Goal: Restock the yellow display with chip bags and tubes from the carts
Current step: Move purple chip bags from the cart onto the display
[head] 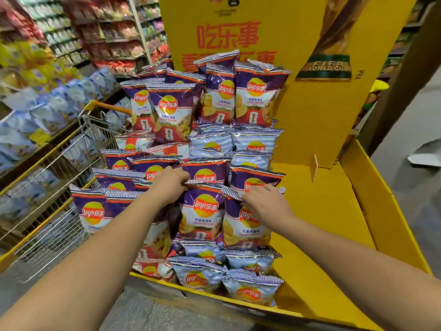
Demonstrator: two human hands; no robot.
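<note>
**Both hands on the front chip bags**

The left hand (170,185) pinches the top seam of a purple chip bag (201,215) standing in the yellow display (372,211). The right hand (265,203) grips the neighbouring bag (243,231) (same purple kind). A wire cart (59,177) stands at the left.

— What sort of place is this?
— A supermarket. Long aisle shelves (100,32) packed with snack packets run along the left.
— Anything else?
— A wire shopping cart (59,177) beside a yellow display (334,211) stacked with identical chip bags (202,211), under a printed promotional board (238,25).
</note>
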